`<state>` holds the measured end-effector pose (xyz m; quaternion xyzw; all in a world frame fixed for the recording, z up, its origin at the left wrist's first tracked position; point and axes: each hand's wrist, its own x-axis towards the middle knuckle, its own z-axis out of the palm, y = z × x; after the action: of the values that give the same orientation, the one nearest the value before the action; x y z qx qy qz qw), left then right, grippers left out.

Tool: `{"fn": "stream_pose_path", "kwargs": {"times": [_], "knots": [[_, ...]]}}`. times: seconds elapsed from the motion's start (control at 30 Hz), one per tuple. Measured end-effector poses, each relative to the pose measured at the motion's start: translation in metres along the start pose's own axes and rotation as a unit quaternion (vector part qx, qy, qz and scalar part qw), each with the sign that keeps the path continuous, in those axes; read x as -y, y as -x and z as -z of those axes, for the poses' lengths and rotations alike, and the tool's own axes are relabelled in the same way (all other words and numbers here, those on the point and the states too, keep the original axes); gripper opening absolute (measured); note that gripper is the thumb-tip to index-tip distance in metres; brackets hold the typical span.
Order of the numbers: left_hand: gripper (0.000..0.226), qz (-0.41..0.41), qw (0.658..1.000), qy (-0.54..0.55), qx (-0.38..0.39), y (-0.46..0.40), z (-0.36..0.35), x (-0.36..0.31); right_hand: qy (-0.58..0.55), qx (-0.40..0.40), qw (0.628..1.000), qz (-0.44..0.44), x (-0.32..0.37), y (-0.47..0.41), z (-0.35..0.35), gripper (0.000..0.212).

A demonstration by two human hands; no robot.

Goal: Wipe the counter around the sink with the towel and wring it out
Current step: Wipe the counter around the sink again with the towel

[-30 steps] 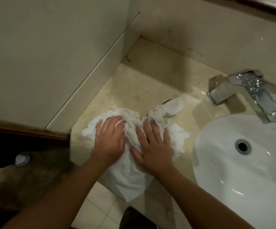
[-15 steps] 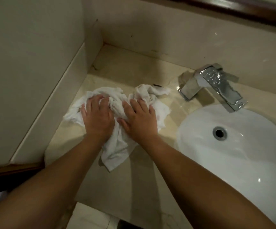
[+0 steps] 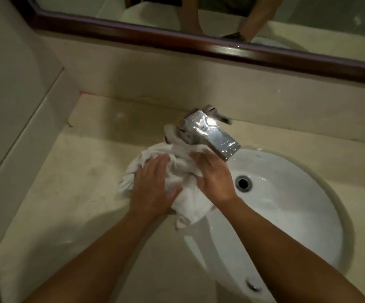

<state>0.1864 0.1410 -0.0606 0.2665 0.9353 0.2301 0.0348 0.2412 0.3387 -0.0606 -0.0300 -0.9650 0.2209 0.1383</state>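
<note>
Beige marble-look counter (image 3: 72,184) fills the left of the view, bare stone running back to the wall corner. Next comes the white towel (image 3: 178,169), bunched in a soft heap on the counter at the left rim of the sink (image 3: 321,211); its far end lies against the base of the faucet, and its near tail hangs over the rim toward the basin. The left hand (image 3: 153,186) lies flat on the heap with fingers straight and close together, pressing down rather than gripping. The right hand (image 3: 214,178) sits just beside it, fingers spread over the cloth; whether the tips curl into the folds is too blurred to tell. Behind them the chrome faucet (image 3: 212,133) juts over the basin, and the drain (image 3: 243,182) shows just right of the right hand. Along the top runs a dark wooden mirror frame (image 3: 199,43). Judging from how it lies, the towel is limp and light, probably damp — it will slide easily under flat palms but bunch and trail. For wringing, it likely wants gathering into a rope and taking near both ends, over the basin — the loose tail could drag otherwise.
</note>
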Motion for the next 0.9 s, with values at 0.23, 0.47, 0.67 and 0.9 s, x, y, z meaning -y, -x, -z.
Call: {"fn": "stream_pose_path", "kwargs": {"times": [0.23, 0.47, 0.67, 0.9], "knots": [[0.061, 0.083, 0.991, 0.039, -0.097, -0.016, -0.043, -0.082, -0.032, -0.068, 0.997, 0.005, -0.061, -0.011, 0.041, 0.048], [0.058, 0.088, 0.995, 0.03, -0.023, -0.059, -0.069, -0.142, -0.014, -0.073, 0.996, -0.053, -0.115, -0.026, 0.072, 0.054], [0.048, 0.018, 0.998, 0.016, 0.056, -0.136, -0.092, -0.199, 0.063, -0.019, 0.989, -0.136, -0.19, -0.012, 0.111, 0.061], [0.051, -0.053, 0.989, 0.007, 0.136, -0.141, -0.129, -0.275, 0.11, 0.02, 0.974, -0.196, -0.251, 0.046, 0.168, 0.056]]}}
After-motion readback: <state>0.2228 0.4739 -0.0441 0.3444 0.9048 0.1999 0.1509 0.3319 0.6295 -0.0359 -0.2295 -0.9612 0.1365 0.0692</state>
